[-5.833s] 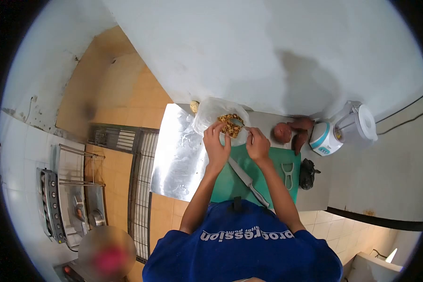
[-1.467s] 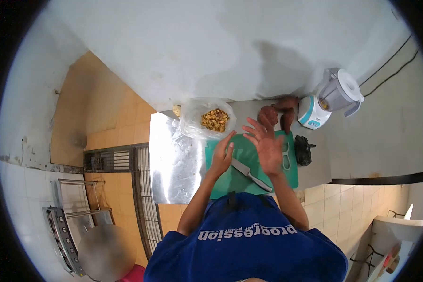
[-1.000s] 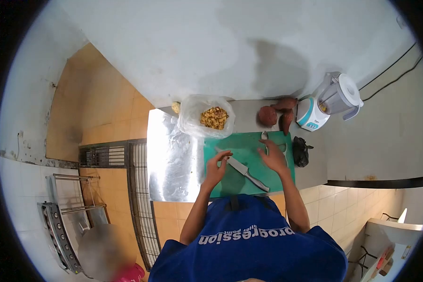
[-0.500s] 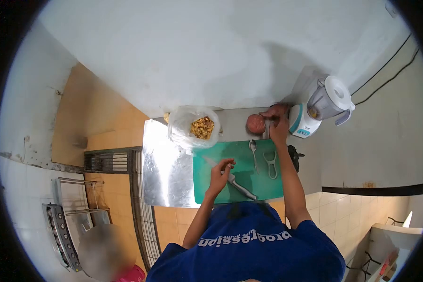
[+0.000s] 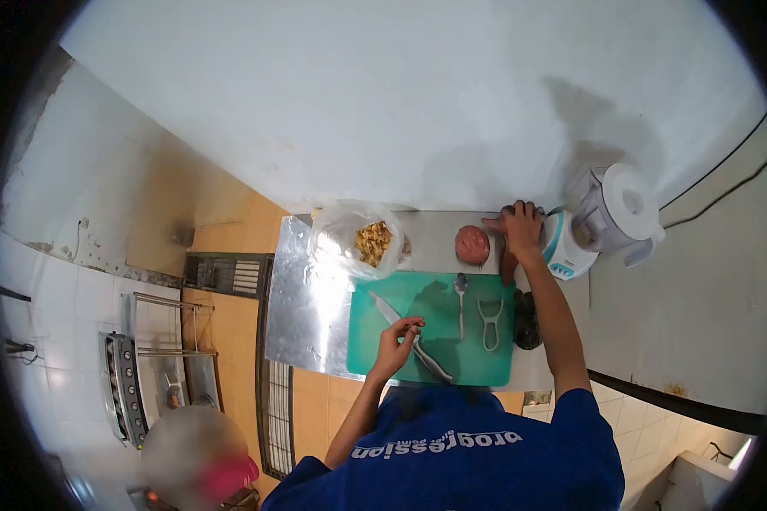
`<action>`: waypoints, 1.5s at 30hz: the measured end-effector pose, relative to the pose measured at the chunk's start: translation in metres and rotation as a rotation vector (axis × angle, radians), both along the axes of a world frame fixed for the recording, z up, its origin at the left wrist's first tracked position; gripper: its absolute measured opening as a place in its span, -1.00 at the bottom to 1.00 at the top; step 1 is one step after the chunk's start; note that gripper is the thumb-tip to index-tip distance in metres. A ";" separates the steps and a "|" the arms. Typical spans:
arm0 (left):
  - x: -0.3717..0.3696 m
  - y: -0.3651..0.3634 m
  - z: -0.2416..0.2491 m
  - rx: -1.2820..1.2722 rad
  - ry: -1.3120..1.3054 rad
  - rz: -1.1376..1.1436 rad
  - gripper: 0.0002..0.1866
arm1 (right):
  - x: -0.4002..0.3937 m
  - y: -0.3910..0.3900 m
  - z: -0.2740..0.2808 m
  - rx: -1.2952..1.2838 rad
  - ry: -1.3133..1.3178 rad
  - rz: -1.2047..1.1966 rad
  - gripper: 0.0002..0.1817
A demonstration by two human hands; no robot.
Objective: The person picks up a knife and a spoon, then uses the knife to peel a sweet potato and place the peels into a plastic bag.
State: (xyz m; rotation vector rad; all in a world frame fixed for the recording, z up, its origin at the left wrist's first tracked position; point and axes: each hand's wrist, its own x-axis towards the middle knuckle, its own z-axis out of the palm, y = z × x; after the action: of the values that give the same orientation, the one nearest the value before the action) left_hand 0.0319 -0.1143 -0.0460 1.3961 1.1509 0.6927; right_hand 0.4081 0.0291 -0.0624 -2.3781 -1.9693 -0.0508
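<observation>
My right hand [image 5: 522,228] reaches to the back of the counter, its fingers bent over reddish-brown root vegetables that look like sweet potatoes [image 5: 509,267]. Much of them is hidden under it. A rounder reddish one [image 5: 472,245] lies just to the left. Over the green cutting board [image 5: 375,351] is my left hand [image 5: 395,345], loosely curled with nothing plainly in it. Beneath that hand lies a knife [image 5: 433,363], blade pointing up and left. A spoon [image 5: 461,305] and a Y-shaped peeler [image 5: 489,325] lie on the board's right side.
A clear plastic bag [image 5: 332,243] of yellow-brown chopped pieces [image 5: 372,244] stands behind the board. The blender [image 5: 614,209] is at the right, close to my right hand. A black bundle [image 5: 527,324] lies beside the board. A gas stove [image 5: 121,387] stands off to the left.
The view has shifted a little. My right hand has come down over the vegetables near the blender, while my left hand stays above the knife.
</observation>
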 end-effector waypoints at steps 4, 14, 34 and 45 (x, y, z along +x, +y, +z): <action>0.009 -0.002 0.005 0.025 0.010 -0.004 -0.73 | -0.003 0.000 0.004 -0.053 -0.095 0.068 -0.52; -0.003 0.013 0.008 0.029 -0.085 -0.052 -0.73 | -0.052 -0.040 0.049 0.253 0.187 0.041 -0.51; -0.045 0.065 -0.015 -0.913 -0.827 -0.112 -0.32 | -0.249 -0.184 0.050 0.423 0.297 0.410 -0.52; -0.089 0.086 -0.016 -0.757 -0.905 0.016 -0.24 | -0.248 -0.188 0.003 -0.444 0.347 0.075 -0.45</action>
State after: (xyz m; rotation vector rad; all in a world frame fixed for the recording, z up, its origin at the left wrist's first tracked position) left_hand -0.0570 -0.0285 -0.0623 0.3360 0.5706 0.6806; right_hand 0.1600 -0.1590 -0.0598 -2.3244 -2.0517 0.8244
